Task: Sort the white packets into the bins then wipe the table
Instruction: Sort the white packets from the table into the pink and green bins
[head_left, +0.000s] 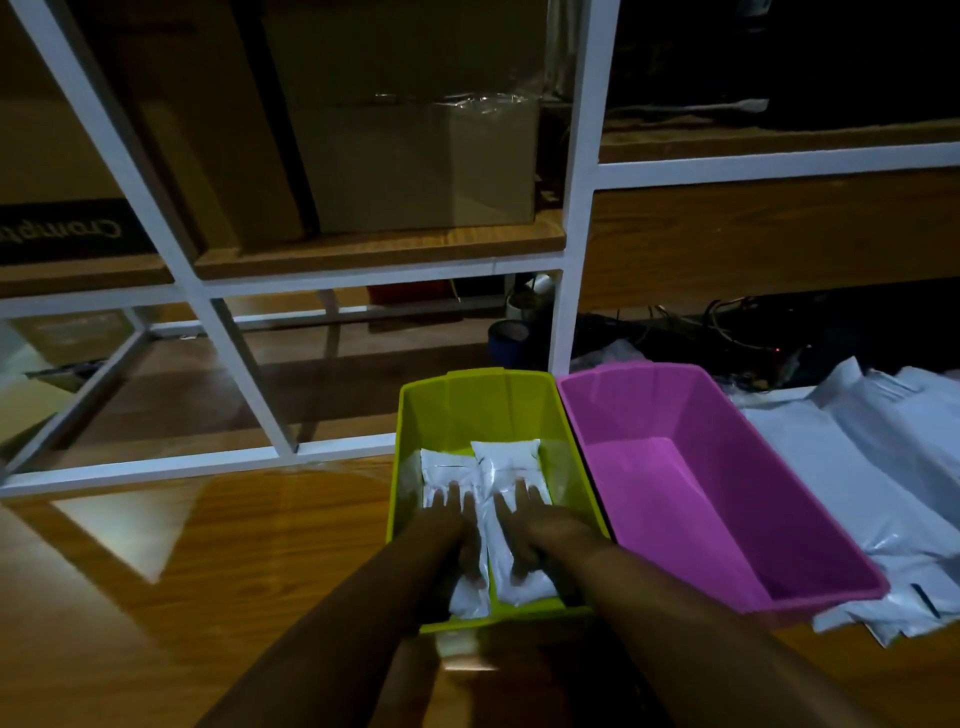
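Observation:
A green bin (467, 400) stands on the wooden table with white packets (506, 460) lying side by side inside it. Both of my hands are down in this bin. My left hand (449, 525) lies flat on the left packet with fingers spread. My right hand (535, 525) lies flat on the right packet, fingers spread too. Neither hand is closed around a packet. A pink bin (727, 410) stands just right of the green one and holds nothing I can see.
A pile of white and grey packets (872, 467) lies on the table right of the pink bin. A white metal shelf frame (571, 260) with boxes stands behind the bins. Cables lie at the back right. Bare wooden tabletop (234, 545) stretches to the left.

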